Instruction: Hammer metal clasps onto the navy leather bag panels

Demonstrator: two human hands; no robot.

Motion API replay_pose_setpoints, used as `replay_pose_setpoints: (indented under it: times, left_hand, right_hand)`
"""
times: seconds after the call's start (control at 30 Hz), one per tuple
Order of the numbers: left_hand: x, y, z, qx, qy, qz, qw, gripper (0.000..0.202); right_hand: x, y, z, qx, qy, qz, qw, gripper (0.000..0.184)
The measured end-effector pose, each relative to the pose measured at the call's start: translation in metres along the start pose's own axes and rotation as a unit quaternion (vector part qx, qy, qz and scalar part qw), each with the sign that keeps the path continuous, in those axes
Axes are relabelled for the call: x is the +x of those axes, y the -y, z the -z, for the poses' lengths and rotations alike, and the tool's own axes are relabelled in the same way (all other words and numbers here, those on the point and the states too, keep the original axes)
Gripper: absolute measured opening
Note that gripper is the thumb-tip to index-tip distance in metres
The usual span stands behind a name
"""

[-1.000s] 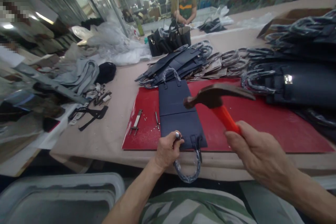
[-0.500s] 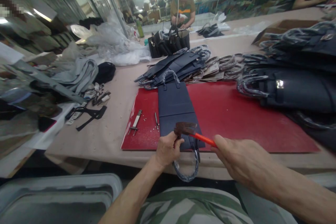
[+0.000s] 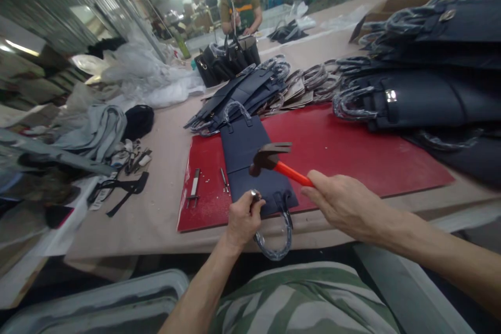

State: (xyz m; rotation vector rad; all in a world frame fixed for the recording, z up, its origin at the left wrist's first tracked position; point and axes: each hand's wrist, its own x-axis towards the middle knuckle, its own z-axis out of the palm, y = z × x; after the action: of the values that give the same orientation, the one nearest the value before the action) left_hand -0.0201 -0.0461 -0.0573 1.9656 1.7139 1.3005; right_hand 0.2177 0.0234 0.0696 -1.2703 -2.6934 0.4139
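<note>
My right hand [image 3: 332, 195] grips the orange handle of a claw hammer [image 3: 270, 159], its dark head raised above the panel. Lower and to the left, my left hand [image 3: 243, 219] is closed around a short metal punch [image 3: 255, 195]; only its shiny round top shows. That hand rests at the near end of a flat navy bag panel [image 3: 250, 148]. One plastic-wrapped handle [image 3: 237, 107] is at the panel's far end, another [image 3: 288, 237] hangs over the table edge. Under the panel lies a red board [image 3: 313, 151].
A caliper-like metal tool [image 3: 194, 188] and a slim metal rod [image 3: 224, 180] lie on the board's left, among small white bits. Navy panels [image 3: 242, 91] are piled behind, and navy bag parts [image 3: 434, 96] at right. Clear plastic [image 3: 156, 83] heaps at left. Across the table stands a person [image 3: 241, 8].
The hammer has risen off the punch held by my left hand, uncovering its shiny top. My view has shifted a little to the right.
</note>
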Motion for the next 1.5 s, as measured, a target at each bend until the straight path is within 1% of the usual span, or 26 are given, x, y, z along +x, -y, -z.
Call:
replay_pose_setpoints:
  times: [0.07,0.17,0.23,0.33,0.4,0.47,0.53,0.6,0.63,0.7,0.77,0.8,0.9,0.97,1.1,1.2,1.5]
  left_hand:
    - [0.001,-0.002,0.003,-0.009,0.015,0.011,1.000,0.010]
    - [0.005,-0.004,0.009,-0.028,0.051,0.032,0.998,0.013]
    - [0.007,-0.006,0.013,-0.046,0.060,0.051,0.996,0.013]
    - [0.008,-0.006,0.014,-0.073,0.036,0.074,0.994,0.010]
    - [0.007,-0.007,0.013,-0.076,0.022,0.076,0.994,0.009]
    - [0.005,-0.007,0.012,-0.082,0.004,0.085,0.993,0.009]
    - [0.003,-0.007,0.012,-0.095,-0.016,0.105,0.990,0.009]
    - [0.001,-0.006,0.014,-0.108,-0.033,0.120,0.986,0.009]
    - [0.000,-0.005,0.016,-0.107,-0.038,0.117,0.987,0.010]
    - [-0.002,-0.004,0.020,-0.087,-0.040,0.090,0.991,0.011]
    - [-0.003,-0.002,0.024,-0.057,-0.040,0.062,0.996,0.011]
    - [-0.002,-0.002,0.025,-0.046,-0.041,0.060,0.996,0.011]
    - [0.000,-0.004,0.023,-0.049,-0.063,0.101,0.992,0.012]
    - [0.002,-0.008,0.018,-0.063,-0.064,0.111,0.990,0.012]
    - [0.007,-0.017,0.007,-0.082,-0.040,0.083,0.992,0.012]
    - [0.008,-0.018,0.002,-0.079,-0.023,0.056,0.995,0.012]
    - [0.003,-0.014,0.003,-0.041,-0.015,0.017,0.999,0.013]
  right_hand:
    - [0.012,-0.005,-0.014,0.065,0.022,-0.060,0.996,0.022]
    - [0.030,-0.020,-0.037,0.118,0.030,-0.106,0.987,0.022]
    - [0.038,-0.032,-0.050,0.106,0.029,-0.128,0.986,0.019]
    - [0.042,-0.045,-0.060,0.016,0.036,-0.160,0.986,0.021]
    - [0.040,-0.047,-0.064,-0.065,0.025,-0.157,0.985,0.022]
    - [0.039,-0.045,-0.068,-0.120,-0.004,-0.128,0.984,0.021]
    - [0.038,-0.043,-0.074,-0.139,-0.030,-0.101,0.985,0.019]
    - [0.038,-0.043,-0.080,-0.146,-0.046,-0.090,0.984,0.018]
    - [0.038,-0.043,-0.084,-0.150,-0.052,-0.089,0.983,0.019]
    - [0.039,-0.045,-0.089,-0.157,-0.062,-0.086,0.982,0.019]
    - [0.039,-0.046,-0.092,-0.158,-0.069,-0.085,0.981,0.018]
    - [0.039,-0.047,-0.092,-0.156,-0.071,-0.084,0.982,0.017]
    - [0.039,-0.047,-0.092,-0.151,-0.073,-0.083,0.982,0.016]
    - [0.038,-0.047,-0.091,-0.149,-0.074,-0.082,0.983,0.016]
    - [0.038,-0.046,-0.090,-0.148,-0.073,-0.085,0.983,0.017]
    - [0.038,-0.045,-0.089,-0.141,-0.069,-0.090,0.984,0.019]
    - [0.037,-0.046,-0.089,-0.132,-0.070,-0.085,0.985,0.020]
